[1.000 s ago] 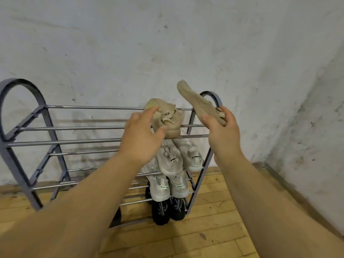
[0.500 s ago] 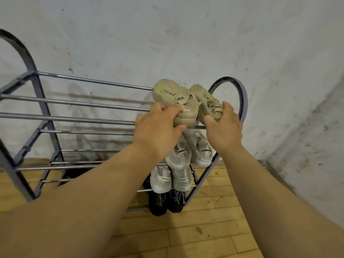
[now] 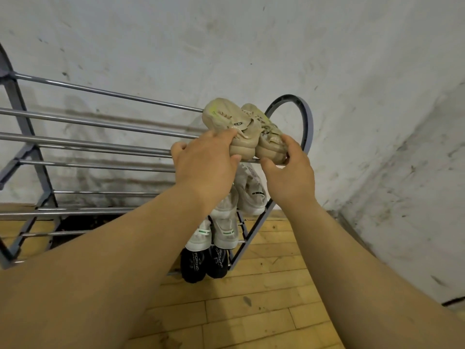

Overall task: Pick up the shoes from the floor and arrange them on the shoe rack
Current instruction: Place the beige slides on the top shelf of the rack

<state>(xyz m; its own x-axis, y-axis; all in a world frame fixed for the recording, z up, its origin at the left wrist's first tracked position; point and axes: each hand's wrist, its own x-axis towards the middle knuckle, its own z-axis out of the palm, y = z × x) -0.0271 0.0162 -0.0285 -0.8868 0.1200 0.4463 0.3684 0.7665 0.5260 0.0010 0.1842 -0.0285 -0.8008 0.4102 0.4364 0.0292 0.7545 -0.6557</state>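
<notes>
Atop the shoe rack, left hand and right hand grip the tan shoes, hiding their heels.

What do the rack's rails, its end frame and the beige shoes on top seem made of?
Rails: likely metal tubing, glossy grey with bright highlights. End frame: matte blue-grey, plastic or painted metal, unclear which. Beige shoes: soft fabric uppers, creased and laced, over thick soles that look foamy or rubbery.

Home entryway corner: shoe rack, scuffed white wall, wood floor.
</notes>
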